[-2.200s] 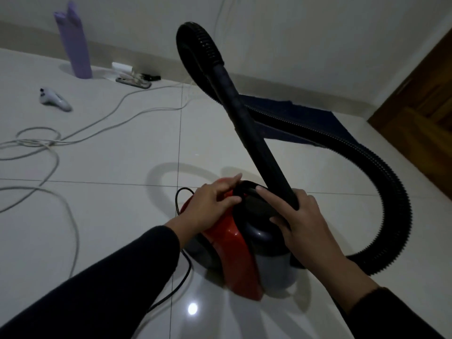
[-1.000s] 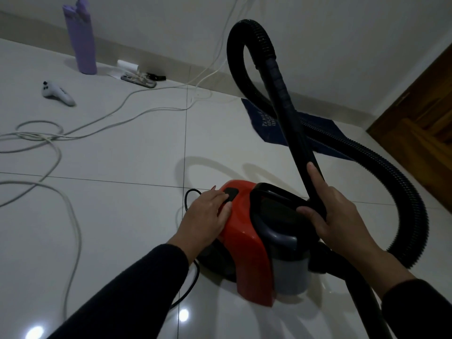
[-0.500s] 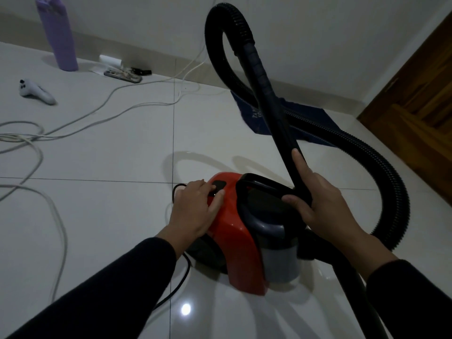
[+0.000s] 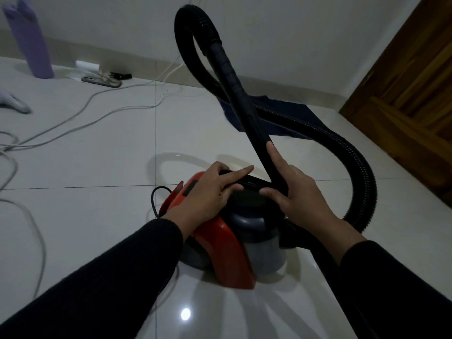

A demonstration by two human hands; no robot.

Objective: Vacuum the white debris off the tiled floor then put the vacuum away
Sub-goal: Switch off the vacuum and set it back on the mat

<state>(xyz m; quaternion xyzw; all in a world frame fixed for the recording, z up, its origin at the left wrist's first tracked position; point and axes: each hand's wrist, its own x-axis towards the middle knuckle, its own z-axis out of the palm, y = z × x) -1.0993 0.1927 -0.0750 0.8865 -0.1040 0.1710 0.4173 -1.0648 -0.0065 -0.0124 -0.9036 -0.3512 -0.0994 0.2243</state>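
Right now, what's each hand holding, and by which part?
Right hand grips the black wand near its lower end, forefinger straight along it. Left hand holds the black carry handle atop the red vacuum, forefinger stretched along it.

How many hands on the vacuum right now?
2. The left hand grips the black carry handle on top of the red vacuum; the right hand holds the black wand beside that handle.
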